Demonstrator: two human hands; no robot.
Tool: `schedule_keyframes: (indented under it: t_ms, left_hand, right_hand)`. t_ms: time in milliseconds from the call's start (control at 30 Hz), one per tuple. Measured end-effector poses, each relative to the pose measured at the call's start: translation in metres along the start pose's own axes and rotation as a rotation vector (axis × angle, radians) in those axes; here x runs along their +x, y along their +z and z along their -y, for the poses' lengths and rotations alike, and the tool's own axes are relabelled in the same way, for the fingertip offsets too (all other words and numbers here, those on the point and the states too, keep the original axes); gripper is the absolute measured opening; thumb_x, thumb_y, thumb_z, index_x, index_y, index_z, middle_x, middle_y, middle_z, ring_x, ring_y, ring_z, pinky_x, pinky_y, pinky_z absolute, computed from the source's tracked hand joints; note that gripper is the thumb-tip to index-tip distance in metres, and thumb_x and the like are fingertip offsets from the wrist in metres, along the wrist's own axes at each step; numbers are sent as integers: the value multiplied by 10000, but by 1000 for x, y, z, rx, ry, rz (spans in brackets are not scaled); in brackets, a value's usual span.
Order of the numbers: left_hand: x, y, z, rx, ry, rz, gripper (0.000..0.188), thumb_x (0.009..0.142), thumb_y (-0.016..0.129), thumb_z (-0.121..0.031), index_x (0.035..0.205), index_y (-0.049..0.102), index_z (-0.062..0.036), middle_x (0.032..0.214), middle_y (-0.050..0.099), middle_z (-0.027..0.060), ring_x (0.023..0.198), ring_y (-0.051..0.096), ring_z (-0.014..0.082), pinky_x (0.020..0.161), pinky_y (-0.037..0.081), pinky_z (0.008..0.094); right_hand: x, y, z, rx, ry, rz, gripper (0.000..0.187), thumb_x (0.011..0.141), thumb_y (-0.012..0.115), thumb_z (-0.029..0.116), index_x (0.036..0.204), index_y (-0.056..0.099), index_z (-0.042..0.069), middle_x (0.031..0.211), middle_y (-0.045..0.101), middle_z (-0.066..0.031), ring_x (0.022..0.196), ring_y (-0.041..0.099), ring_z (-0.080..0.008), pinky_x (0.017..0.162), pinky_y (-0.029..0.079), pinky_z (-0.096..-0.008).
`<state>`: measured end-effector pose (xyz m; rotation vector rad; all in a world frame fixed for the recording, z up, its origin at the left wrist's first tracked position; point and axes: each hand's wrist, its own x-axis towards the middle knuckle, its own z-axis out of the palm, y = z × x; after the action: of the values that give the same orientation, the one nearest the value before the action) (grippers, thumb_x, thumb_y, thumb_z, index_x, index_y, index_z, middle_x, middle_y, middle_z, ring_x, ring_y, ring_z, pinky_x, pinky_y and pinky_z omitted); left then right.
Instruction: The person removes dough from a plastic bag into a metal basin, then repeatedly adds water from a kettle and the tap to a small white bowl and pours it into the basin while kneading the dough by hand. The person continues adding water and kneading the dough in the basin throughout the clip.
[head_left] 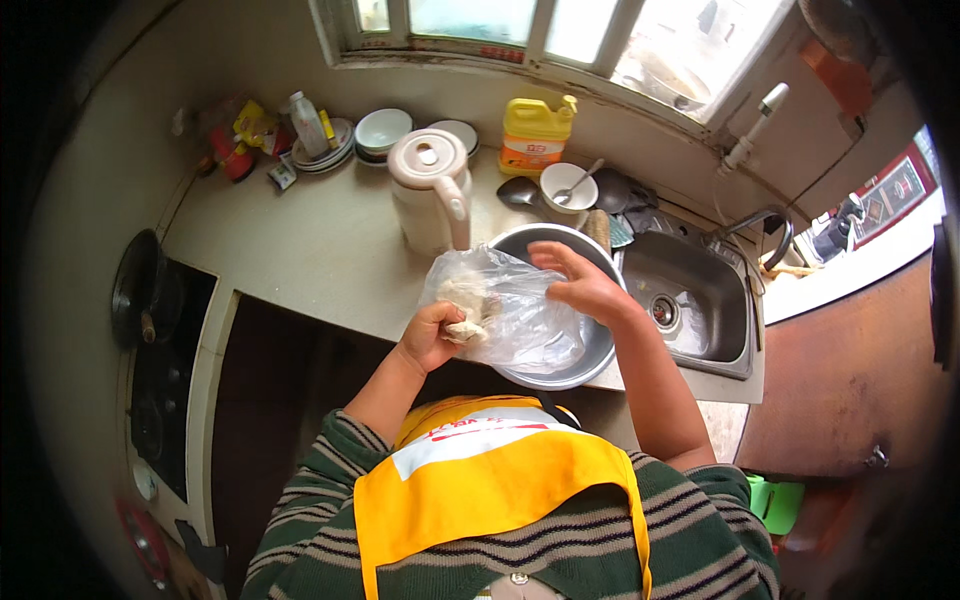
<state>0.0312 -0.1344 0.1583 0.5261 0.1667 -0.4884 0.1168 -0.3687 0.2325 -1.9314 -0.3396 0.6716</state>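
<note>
At the metal basin's [604, 335] left rim, the left hand [430, 338] clamps its fingers on a pale lump [465, 298] and clear plastic bag [540, 338], presumably for steadiness, while the right hand's [588, 286] fingers spread apart above the basin.

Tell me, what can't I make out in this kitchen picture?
All in the head view:
- What the pale lump is: crumpled clear plastic bag and left hand partly cover it.
- Much of the inside of the metal basin: blocked by the bag and right hand.
- The inside of the kettle: its lid hides it.
- The red item at the back left: too small and blurred.
</note>
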Motion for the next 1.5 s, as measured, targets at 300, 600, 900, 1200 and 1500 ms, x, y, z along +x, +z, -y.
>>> schedule_keyframes:
  t_ms: [300,600,900,1200,1500]
  left_hand:
    - [37,57,41,342,-149,66,495,693,486,11,1187,481,23,1047,600,121,882,628,221,777,528,327]
    - [42,66,64,237,208,-21,571,675,488,16,1244,441,35,1166,574,147,1065,587,283,925,491,383]
    - [54,72,71,-20,158,47,687,619,545,-75,1291,412,-21,1265,509,163,1195,491,347,964,472,412]
    - [65,28,48,-251,226,56,782,611,507,-63,1372,331,-35,1367,421,179,1299,368,383,1004,426,521]
    - [122,-5,66,1576,-63,-255,809,667,734,-129,1372,354,-18,1240,509,127,1102,532,232,941,438,355]
  right_hand:
    - [-4,-22,-29,-427,-348,-619,223,851,592,226,750,576,28,756,620,-180,723,593,-380,645,459,-442]
    - [-13,-75,-118,-463,-14,-943,238,851,577,256,796,610,27,781,636,-205,742,604,-404,661,469,-473]
    - [-27,-110,-127,-133,-142,-1214,243,849,621,215,747,619,-5,658,624,-155,601,604,-239,585,454,-361]
    - [-53,-184,-147,493,-224,-1184,198,904,586,165,779,626,17,624,557,21,521,442,-53,484,344,-231]
    - [-63,-182,-170,1033,-277,-950,130,932,557,152,878,601,42,688,537,29,571,448,-50,540,395,-197]
